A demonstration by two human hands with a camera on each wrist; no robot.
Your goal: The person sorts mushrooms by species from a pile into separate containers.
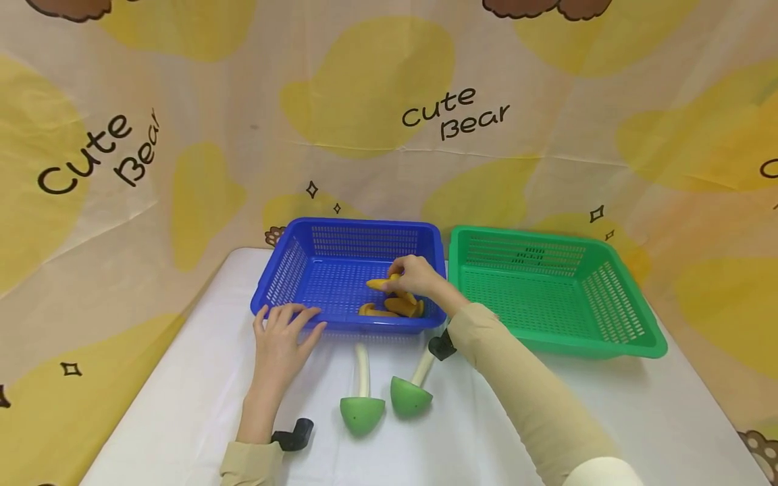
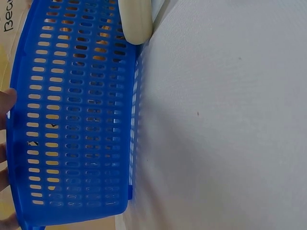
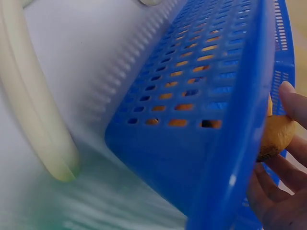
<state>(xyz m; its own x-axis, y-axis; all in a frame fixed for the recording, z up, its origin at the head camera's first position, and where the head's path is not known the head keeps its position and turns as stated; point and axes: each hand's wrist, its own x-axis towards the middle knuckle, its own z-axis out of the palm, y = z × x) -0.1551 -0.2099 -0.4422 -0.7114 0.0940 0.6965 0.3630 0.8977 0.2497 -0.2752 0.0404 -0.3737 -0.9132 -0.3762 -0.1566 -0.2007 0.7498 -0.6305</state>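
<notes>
My right hand reaches into the right part of the blue basket and pinches a yellow toy banana between thumb and fingers. Other toy bananas lie beneath it on the basket floor, partly hidden by the front wall. In the right wrist view, the fingers are around a brownish-yellow banana end just behind the rim. My left hand rests on the basket's front left rim with its fingers spread. Only its fingertips show over the rim in the left wrist view.
Two mushroom-shaped toys with green caps and long white stems lie on the white tablecloth before the blue basket. A green basket stands close on the right. Behind hangs a printed cloth.
</notes>
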